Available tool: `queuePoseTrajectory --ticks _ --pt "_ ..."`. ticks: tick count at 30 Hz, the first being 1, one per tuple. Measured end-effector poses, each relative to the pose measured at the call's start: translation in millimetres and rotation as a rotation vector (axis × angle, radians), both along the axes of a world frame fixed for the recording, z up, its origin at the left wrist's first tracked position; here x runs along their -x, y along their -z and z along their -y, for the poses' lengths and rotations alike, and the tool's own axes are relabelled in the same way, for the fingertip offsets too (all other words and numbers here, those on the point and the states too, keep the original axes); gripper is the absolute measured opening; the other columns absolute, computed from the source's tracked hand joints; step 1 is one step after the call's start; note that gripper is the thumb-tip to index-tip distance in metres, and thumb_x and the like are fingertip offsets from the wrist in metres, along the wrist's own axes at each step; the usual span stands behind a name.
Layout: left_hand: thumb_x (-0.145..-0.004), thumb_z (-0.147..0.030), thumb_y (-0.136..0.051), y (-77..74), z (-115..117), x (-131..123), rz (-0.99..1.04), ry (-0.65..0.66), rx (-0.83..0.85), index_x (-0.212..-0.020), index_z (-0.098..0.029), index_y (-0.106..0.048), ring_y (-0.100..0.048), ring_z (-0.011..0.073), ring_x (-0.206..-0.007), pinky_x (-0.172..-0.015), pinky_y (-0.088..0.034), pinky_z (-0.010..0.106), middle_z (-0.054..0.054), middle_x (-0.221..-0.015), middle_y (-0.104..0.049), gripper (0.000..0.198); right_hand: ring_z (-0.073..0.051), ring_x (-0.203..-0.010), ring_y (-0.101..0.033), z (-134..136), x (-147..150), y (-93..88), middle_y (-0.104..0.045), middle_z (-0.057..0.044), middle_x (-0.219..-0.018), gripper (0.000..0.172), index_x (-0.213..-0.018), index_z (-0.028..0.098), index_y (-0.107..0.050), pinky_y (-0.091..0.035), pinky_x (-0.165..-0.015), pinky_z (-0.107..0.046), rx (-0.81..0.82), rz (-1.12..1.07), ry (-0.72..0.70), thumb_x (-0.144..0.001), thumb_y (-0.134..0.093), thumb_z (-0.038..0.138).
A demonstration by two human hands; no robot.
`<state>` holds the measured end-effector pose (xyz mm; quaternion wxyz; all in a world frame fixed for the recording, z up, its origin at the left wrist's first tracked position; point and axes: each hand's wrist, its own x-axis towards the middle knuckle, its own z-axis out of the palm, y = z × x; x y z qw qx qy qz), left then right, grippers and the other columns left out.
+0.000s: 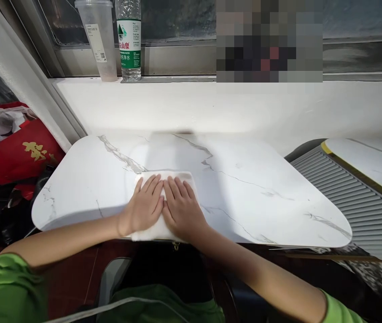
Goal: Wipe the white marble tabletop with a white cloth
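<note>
A folded white cloth point(187, 177) lies flat on the marbled white tabletop point(261, 179), near its front edge. My left hand point(145, 202) rests palm down on the cloth's left part with its fingers stretched out. Beside it, my right hand point(182, 204) presses flat on the right part, fingers also extended. The two hands touch or nearly touch at the thumbs and index fingers. Both palms hide most of the cloth's middle.
On the window ledge behind the table stand a clear plastic cup with a lid point(98, 45) and a labelled water bottle point(130, 45). A red bag point(25, 148) is at the left. To the right are a grey ribbed panel point(342, 193) and another marbled tabletop point(372, 157).
</note>
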<state>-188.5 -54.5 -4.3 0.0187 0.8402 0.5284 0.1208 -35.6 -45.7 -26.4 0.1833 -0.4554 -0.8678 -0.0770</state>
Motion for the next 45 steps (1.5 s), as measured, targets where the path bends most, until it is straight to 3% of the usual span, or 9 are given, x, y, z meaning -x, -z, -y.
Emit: queuePoseTrajectory --ticks 3,7,19,22,26,30,34,40,45 --pt "-0.101 -0.025 -0.021 -1.6 22.0 0.6 -0.002 0.000 -0.016 -0.144 -0.007 -0.040 -0.030 0.0256 -0.147 -0.121 -0.021 0.050 0.015 -0.153 -0.041 0.050 -0.037 -0.138 -0.038 20.1 -0.4 -2.4 -0.048 -0.022 -0.146 0.055 -0.139 -0.002 -0.050 -0.030 -0.114 -0.053 -0.009 -0.007 -0.031 -0.095 -0.035 0.025" --pt "-0.100 -0.024 -0.022 -1.8 9.7 4.0 -0.001 -0.006 0.007 -0.144 -0.007 -0.040 -0.031 0.0253 -0.146 -0.120 -0.022 0.051 0.016 -0.152 -0.043 0.050 -0.036 -0.136 -0.040 6.1 3.3 -4.4 -0.049 -0.022 -0.146 0.055 -0.139 -0.002 -0.050 -0.031 -0.114 -0.052 0.038 -0.007 -0.043 -0.093 -0.036 0.025" --pt "-0.099 -0.023 -0.025 3.2 -175.9 61.6 0.011 -0.124 0.031 -0.142 -0.007 -0.039 -0.035 0.0265 -0.143 -0.118 -0.025 0.051 0.017 -0.152 -0.041 0.049 -0.031 -0.124 -0.047 -180.2 71.0 -8.2 -0.057 -0.020 -0.135 0.047 -0.130 0.003 -0.055 -0.029 -0.109 -0.043 0.120 -0.096 -0.048 -0.091 -0.035 0.017" --pt "-0.097 -0.022 -0.025 1.4 -205.0 77.3 -0.001 -0.115 0.011 -0.140 -0.007 -0.041 -0.037 0.0260 -0.141 -0.117 -0.027 0.049 0.017 -0.150 -0.044 0.048 -0.032 -0.125 -0.046 -206.4 89.6 -10.7 -0.057 -0.019 -0.134 0.047 -0.132 0.003 -0.053 -0.026 -0.110 -0.043 0.137 -0.092 -0.010 -0.092 -0.034 0.018" --pt "-0.097 -0.023 -0.024 0.0 -217.3 87.4 0.002 -0.128 0.027 -0.140 -0.008 -0.042 -0.037 0.0260 -0.142 -0.117 -0.027 0.048 0.016 -0.152 -0.042 0.049 -0.032 -0.130 -0.043 -216.6 99.1 -11.7 -0.053 -0.019 -0.140 0.049 -0.136 0.003 -0.050 -0.025 -0.111 -0.043 0.160 -0.073 -0.001 -0.094 -0.031 0.020" --pt "-0.097 -0.025 -0.024 -0.5 -203.9 88.1 -0.004 -0.130 0.034 -0.142 -0.009 -0.040 -0.032 0.0261 -0.145 -0.119 -0.024 0.050 0.016 -0.155 -0.038 0.050 -0.031 -0.135 -0.039 -204.7 98.0 -11.4 -0.046 -0.020 -0.148 0.050 -0.140 0.002 -0.046 -0.022 -0.114 -0.045 0.133 -0.023 0.003 -0.096 -0.031 0.021" --pt "-0.097 -0.026 -0.024 -1.5 -169.0 93.3 -0.003 -0.126 0.055 -0.142 -0.009 -0.041 -0.033 0.0255 -0.145 -0.120 -0.023 0.049 0.015 -0.154 -0.039 0.051 -0.033 -0.137 -0.038 -164.1 101.4 -13.3 -0.044 -0.021 -0.149 0.052 -0.142 -0.001 -0.044 -0.023 -0.115 -0.047 0.126 -0.008 0.010 -0.097 -0.033 0.022" --pt "-0.099 -0.034 -0.021 -2.1 -77.6 115.9 0.021 -0.041 0.084 -0.145 -0.017 -0.037 -0.030 0.0227 -0.147 -0.122 -0.018 0.048 0.010 -0.156 -0.038 0.051 -0.041 -0.139 -0.036 -65.9 114.7 -17.5 -0.039 -0.029 -0.150 0.061 -0.144 -0.008 -0.038 -0.024 -0.114 -0.057 0.155 -0.031 0.006 -0.095 -0.036 0.028" --pt "-0.100 -0.036 -0.019 -5.1 -0.2 145.1 0.029 -0.126 0.094 -0.148 -0.018 -0.035 -0.030 0.0232 -0.147 -0.122 -0.017 0.049 0.009 -0.157 -0.037 0.054 -0.045 -0.142 -0.031 -6.6 141.6 -25.9 -0.034 -0.031 -0.152 0.067 -0.145 -0.009 -0.037 -0.021 -0.116 -0.062 0.241 -0.018 -0.127 -0.093 -0.040 0.033"
